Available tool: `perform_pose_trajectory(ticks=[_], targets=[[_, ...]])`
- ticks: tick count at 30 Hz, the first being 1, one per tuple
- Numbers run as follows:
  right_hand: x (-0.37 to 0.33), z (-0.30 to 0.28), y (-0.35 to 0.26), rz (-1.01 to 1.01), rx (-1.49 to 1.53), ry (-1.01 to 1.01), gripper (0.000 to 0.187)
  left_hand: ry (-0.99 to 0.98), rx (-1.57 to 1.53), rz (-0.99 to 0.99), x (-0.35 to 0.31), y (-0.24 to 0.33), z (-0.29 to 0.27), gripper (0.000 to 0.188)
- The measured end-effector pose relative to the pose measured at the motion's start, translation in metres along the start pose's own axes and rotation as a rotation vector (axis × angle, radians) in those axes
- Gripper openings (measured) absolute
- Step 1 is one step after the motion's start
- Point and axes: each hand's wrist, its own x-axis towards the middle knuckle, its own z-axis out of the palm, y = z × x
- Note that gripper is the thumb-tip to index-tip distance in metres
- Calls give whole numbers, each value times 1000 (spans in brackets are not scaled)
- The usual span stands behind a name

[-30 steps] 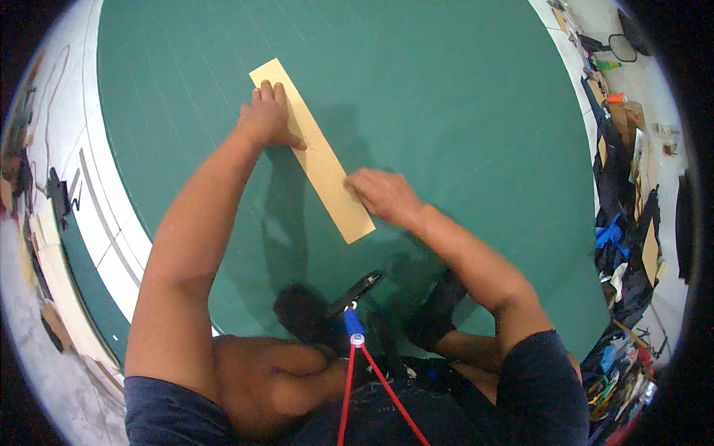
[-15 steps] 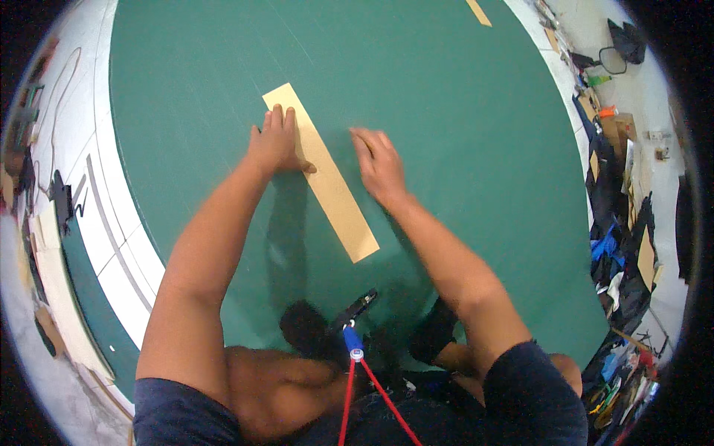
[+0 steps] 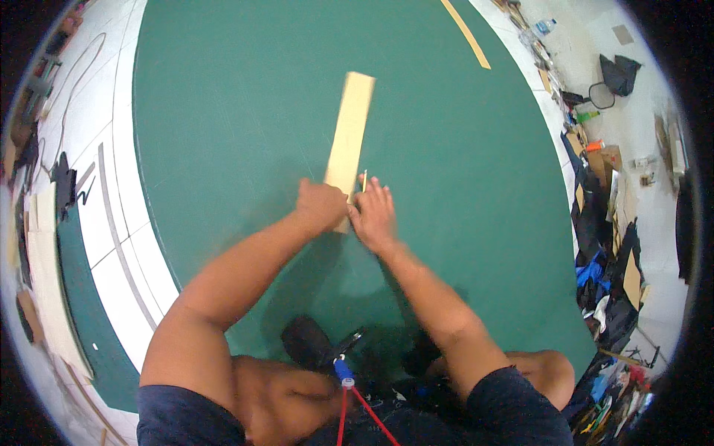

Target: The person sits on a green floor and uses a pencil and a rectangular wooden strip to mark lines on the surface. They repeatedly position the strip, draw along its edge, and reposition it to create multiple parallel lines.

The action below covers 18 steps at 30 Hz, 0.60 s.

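Observation:
A flat, pale tan strip [image 3: 352, 134], like board or thin wood, points away from me on the green sheet. Its near end lies between my hands. My left hand [image 3: 321, 205] is closed on that end, fingers bent over its left edge. My right hand [image 3: 375, 215] is by the right edge, its thumb close to the strip. A thin, yellowish pencil-like stick [image 3: 364, 180] pokes up from between the right fingers; most of it is hidden.
The green sheet [image 3: 238, 126] spreads under everything. Another narrow tan strip [image 3: 468, 36] lies at the far right. Along the right side is a clutter of black cloth [image 3: 593, 223], scraps and tools. A red cord [image 3: 343, 416] with a blue clip hangs before my lap.
The strip has turned from slanting left to nearly straight away from me. My left hand has moved from its far part to the near end; my right hand has come down beside it.

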Motion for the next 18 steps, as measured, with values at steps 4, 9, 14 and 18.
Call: perform_pose_trajectory(ticks=[4, 9, 14, 18], targets=[[33, -19, 21, -94, -18, -144, 34, 51, -184, 47, 3, -14, 11, 36], [35, -47, 45, -212, -186, -320, 38, 417, -187, 74, 13, -44, 25, 41], [69, -96, 58, -186, -146, -533, 33, 698, -96, 48, -1, -65, 49, 54], [91, -166, 54, -149, -287, -692, 21, 620, -238, 149, 0, -75, 39, 49]])
